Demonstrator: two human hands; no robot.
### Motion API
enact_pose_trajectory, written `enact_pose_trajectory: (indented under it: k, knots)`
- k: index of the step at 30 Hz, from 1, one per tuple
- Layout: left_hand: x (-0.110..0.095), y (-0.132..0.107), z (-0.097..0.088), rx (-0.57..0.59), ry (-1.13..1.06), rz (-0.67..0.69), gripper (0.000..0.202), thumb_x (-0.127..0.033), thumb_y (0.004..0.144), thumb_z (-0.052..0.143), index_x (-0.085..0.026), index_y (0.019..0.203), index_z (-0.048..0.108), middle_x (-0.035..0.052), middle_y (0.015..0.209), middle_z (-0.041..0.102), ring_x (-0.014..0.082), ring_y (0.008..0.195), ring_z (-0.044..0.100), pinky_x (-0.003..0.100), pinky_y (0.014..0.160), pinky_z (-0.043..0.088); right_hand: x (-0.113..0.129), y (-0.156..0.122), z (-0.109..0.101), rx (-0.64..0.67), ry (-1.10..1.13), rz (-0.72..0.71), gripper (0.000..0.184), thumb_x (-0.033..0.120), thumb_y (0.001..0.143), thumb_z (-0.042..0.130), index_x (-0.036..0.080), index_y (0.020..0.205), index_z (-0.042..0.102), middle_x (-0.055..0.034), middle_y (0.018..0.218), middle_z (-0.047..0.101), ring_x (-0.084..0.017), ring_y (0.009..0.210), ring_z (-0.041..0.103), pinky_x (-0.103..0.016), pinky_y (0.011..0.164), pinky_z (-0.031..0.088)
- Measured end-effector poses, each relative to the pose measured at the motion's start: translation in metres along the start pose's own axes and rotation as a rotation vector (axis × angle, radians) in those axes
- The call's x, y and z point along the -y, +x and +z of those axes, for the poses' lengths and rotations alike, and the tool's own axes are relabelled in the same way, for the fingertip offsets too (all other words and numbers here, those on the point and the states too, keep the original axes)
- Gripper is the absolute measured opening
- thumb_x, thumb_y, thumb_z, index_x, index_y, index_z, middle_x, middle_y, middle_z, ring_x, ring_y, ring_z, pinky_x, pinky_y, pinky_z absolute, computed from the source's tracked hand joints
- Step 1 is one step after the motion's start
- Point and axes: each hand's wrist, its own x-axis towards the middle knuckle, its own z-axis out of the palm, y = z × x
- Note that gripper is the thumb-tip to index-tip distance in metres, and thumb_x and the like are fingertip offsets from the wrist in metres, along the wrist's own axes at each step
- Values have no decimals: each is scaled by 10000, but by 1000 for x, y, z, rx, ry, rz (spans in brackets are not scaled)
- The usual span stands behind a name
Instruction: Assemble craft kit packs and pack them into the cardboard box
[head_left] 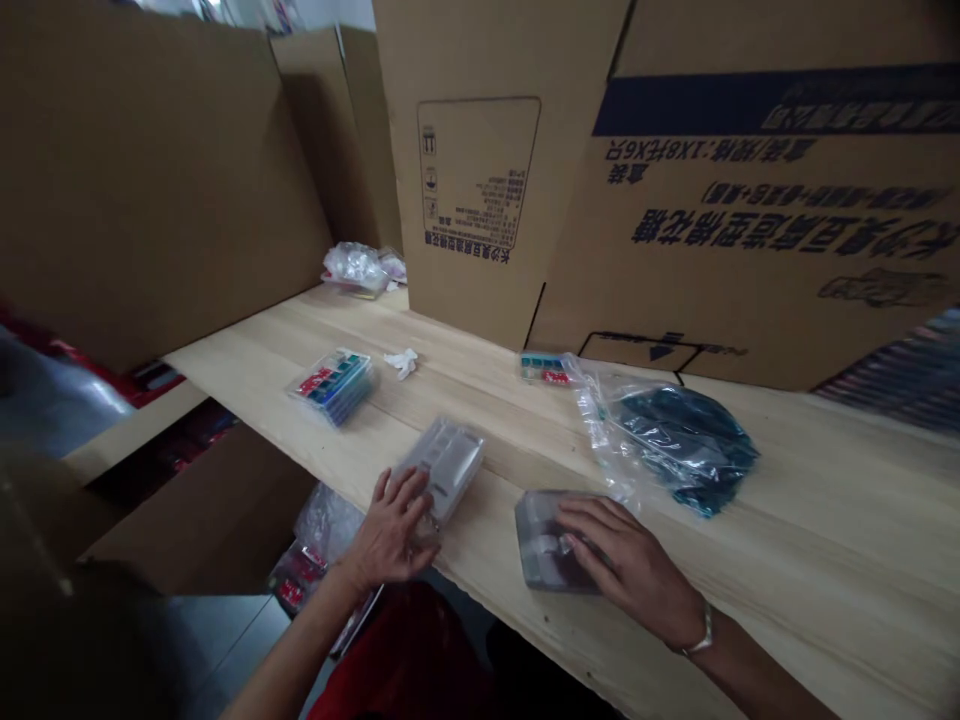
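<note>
Your left hand (394, 530) lies open on the clear case (450, 462), at its near end. Your right hand (634, 570) sits flat, fingers loose, over the smoky case (538, 548).

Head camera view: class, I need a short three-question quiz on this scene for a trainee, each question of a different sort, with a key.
1. True or false: the left hand rests on a clear case.
2. Multiple choice: what lies on the wooden table just beyond the right hand? A. a plastic bag with dark contents; B. a mug; C. an open book.
3. Fill in the blank: along the far side of the table stand large ___ boxes.

Key: 1 true; 2 A; 3 cardboard.
</note>
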Motion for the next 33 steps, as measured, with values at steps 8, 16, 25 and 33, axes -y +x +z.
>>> enact_pose_trajectory:
  k: [8, 16, 25, 33]
  knots:
    - [-63, 42, 1, -92, 72, -715, 652, -486, 684, 660, -140, 1198, 457, 233, 1311, 408, 425, 1279, 306, 606, 969, 319, 6, -37, -6, -190, 153, -232, 248, 166, 899, 435, 193, 1051, 629, -93, 1031, 657, -220, 1020, 582, -428, 903, 478]
    - [-51, 28, -5, -25, -17, -458, 549, -219, 589, 712, -203, 1104, 523, 102, 1200, 527, 293, 1233, 419, 500, 1100, 270, -30, -39, -30, -151, 256, -276, 181, 167, 899, 460, 188, 927, 638, -64, 944, 664, -199, 920, 588, -369, 841, 478]
    - [-22, 30, -11, 22, -205, -344, 459, -437, 689, 723, -207, 1071, 616, 132, 1302, 527, 316, 1298, 387, 513, 1054, 350, -21, 117, 39, 382, -23, -301, 125, 234, 763, 725, 169, 871, 714, -73, 961, 678, -211, 931, 584, -282, 773, 438]
    - [0, 26, -11, 4, -326, -289, 277, -412, 850, 537, -196, 959, 672, 133, 1255, 579, 272, 1280, 433, 487, 1049, 371, -19, 146, 66, 601, -82, -396, 96, 240, 751, 735, 174, 820, 730, -24, 829, 704, -148, 754, 612, -215, 585, 351]
